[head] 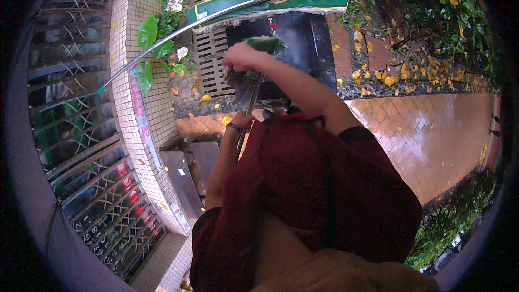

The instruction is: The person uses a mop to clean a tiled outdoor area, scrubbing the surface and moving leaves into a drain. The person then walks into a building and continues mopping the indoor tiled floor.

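Note:
My left hand (243, 121), with a bracelet at its wrist, is closed around a metal pole (254, 93) close to my body. Farther forward, my right hand (242, 56) grips the grey, wet-looking fringe of a mop head (243, 77); its fingertips are partly hidden. Just beyond that hand shows a green pad (265, 44), under a tap with a red handle (274, 26). A long flat mop with a green, yellow-edged head (231, 10) lies across the far side of a black basin or slab (312, 56). Its metal handle (162, 40) reaches left to the wall.
A metal drain grate (211, 65) runs left of the black surface. The tiled wall (152, 109) and barred windows (77, 89) stand at the left, with dark panels (182, 182) beside them. Wet brick paving (413, 138), fallen yellow leaves and plants (466, 20) lie to the right.

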`<state>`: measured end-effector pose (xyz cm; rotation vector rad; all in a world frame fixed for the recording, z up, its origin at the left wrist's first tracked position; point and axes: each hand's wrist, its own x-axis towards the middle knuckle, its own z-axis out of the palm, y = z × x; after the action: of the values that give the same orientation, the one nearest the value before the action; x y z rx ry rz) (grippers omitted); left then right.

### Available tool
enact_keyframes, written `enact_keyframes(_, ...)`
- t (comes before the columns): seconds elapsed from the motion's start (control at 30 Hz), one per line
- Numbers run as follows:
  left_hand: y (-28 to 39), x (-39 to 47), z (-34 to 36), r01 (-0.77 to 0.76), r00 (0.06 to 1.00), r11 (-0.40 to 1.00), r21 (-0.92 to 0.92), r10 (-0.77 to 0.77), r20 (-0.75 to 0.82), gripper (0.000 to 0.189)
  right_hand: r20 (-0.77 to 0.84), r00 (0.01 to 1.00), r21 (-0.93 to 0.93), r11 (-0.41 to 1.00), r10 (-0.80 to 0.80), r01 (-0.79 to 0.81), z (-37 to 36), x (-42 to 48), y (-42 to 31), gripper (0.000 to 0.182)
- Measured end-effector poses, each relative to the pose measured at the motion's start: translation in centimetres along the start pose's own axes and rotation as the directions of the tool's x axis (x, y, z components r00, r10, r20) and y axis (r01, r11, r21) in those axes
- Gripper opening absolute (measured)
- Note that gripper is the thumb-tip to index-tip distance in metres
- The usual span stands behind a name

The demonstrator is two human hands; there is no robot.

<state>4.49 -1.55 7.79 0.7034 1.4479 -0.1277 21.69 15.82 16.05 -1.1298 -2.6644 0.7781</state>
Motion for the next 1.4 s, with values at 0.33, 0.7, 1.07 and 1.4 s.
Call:
enact_keyframes(0.33, 0.4, 0.8, -1.3, -0.043, 0.998, 0.987, 0.152, 0.049, -0.034, 0.024, -0.051, 0.998, -0.01, 0.999, 0.034, -0.035, -0.1, 0.2, 0.4, 0.022)
enact_keyframes(0.7, -4.4, 0.2, -4.6, -0.017, 0.995, 0.996, 0.091, 0.007, 0.104, 0.018, -0.198, 0.979, 0.004, 0.998, 0.054, -0.055, 8.4, -2.1, -6.2, 0.017)
enact_keyframes(1.07, -12.4, -4.8, -12.2, 0.042, 0.989, 0.98, 0.194, -0.068, 0.13, 0.013, -0.364, 0.924, 0.116, 0.99, 0.113, -0.075, 10.9, -1.1, -12.8, 0.014)
enact_keyframes(1.4, -9.5, -7.6, -12.0, 0.074, 0.991, 0.957, 0.28, -0.102, 0.086, 0.012, -0.332, 0.94, 0.034, 0.997, 0.083, -0.076, 8.6, 2.0, -12.7, 0.014)
